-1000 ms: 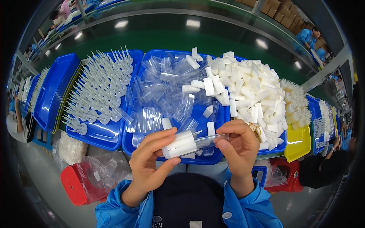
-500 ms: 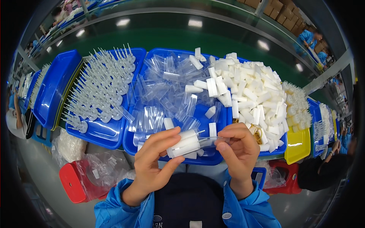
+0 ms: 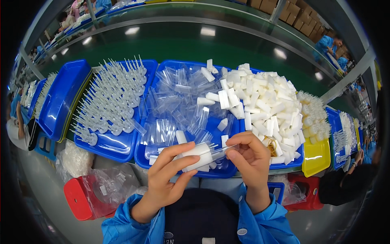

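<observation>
My left hand (image 3: 165, 179) is closed round a small bundle of white blocks (image 3: 200, 151), its thumb below and fingers on top. Thin pale tips stick out at the bundle's right end. My right hand (image 3: 252, 162) pinches a clear plastic sleeve (image 3: 219, 155) between thumb and forefinger, with the sleeve's left end touching the bundle; how far it overlaps is unclear. Both hands are over the front edge of a blue tray (image 3: 221, 174) holding many clear sleeves (image 3: 166, 95) and some loose white blocks.
At right, a blue tray is heaped with white blocks (image 3: 272, 105), some rubber bands among them. Left of centre, another blue tray (image 3: 107, 148) holds white thin-tipped parts (image 3: 109, 95). A yellow tray (image 3: 317, 158), red stools (image 3: 77, 199) and a green conveyor belt (image 3: 178, 38) surround these.
The view has shifted slightly. My right hand and the clear sleeve have moved a little left, closer to the bundle. My left fingers now cover more of the white blocks.
</observation>
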`<move>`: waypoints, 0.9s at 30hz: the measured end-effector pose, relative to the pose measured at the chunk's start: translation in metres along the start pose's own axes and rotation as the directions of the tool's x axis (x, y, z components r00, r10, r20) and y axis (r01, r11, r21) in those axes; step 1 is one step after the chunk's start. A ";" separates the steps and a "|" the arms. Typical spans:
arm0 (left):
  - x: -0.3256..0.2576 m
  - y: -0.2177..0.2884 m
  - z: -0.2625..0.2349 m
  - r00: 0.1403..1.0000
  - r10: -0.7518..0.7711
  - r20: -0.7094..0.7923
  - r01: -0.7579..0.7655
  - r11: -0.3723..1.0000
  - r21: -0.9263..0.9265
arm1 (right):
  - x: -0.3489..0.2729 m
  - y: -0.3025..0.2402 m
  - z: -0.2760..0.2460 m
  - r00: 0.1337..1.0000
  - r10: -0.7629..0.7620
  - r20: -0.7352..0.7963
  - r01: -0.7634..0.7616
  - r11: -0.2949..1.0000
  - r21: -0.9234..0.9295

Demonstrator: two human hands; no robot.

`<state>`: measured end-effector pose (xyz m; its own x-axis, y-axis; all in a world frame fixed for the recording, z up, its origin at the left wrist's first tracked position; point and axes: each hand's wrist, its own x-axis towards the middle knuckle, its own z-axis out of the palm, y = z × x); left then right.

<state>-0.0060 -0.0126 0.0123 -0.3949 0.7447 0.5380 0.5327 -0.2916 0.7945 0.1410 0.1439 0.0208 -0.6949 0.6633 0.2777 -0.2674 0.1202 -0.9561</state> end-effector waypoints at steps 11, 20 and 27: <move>-0.002 0.017 0.002 0.999 0.028 -0.020 -0.028 0.999 -0.019 | -0.006 -0.016 0.001 0.995 -0.095 0.016 0.095 0.995 -0.012; 0.005 0.030 0.019 0.994 -0.029 -0.108 0.018 0.994 -0.106 | -0.011 -0.023 0.015 0.976 -0.207 -0.063 0.193 0.964 -0.183; 0.015 0.019 0.037 0.917 0.349 -0.192 -0.269 0.897 0.351 | -0.010 -0.027 0.029 0.931 -0.358 -0.071 0.239 0.746 -0.622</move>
<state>0.0261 0.0148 0.0254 -0.3194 0.4662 0.8250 0.8464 -0.2512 0.4697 0.1353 0.1126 0.0470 -0.5034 0.6272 0.5943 0.0495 0.7076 -0.7048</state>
